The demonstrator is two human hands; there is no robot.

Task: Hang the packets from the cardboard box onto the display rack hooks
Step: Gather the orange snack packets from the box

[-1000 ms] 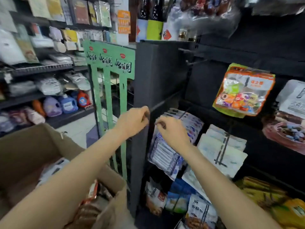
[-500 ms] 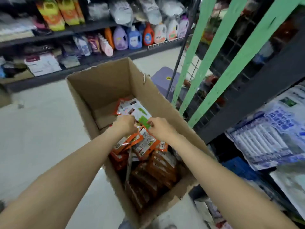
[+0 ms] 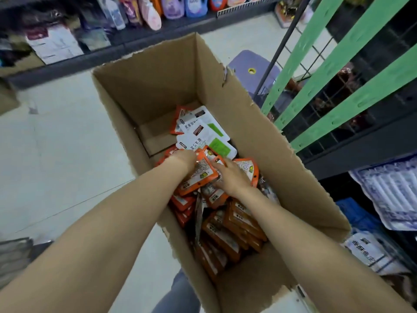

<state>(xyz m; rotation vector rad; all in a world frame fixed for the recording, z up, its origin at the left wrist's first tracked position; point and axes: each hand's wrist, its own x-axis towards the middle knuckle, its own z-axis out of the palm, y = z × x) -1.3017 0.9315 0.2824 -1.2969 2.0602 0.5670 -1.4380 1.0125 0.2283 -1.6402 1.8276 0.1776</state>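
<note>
Orange-edged foil snack packets [image 3: 222, 231] lie heaped in open brown cardboard box [image 3: 162, 82] on pale floor [image 3: 56, 154], w/ a few white-and-green packets [image 3: 209, 134] at far end. Both hands down inside box. Left hand [image 3: 184, 160] curled on upper-left edge of one orange packet [image 3: 200, 175], lifted off the heap; fingertips hidden. Right hand [image 3: 230, 177] pinches same packet's right edge, thumb on top. Green-slatted display rack [image 3: 334, 64] just right of box. Lavender plastic stool [image 3: 255, 68] beyond box. Detergent bottles [image 3: 171, 5] on far shelf.
</note>
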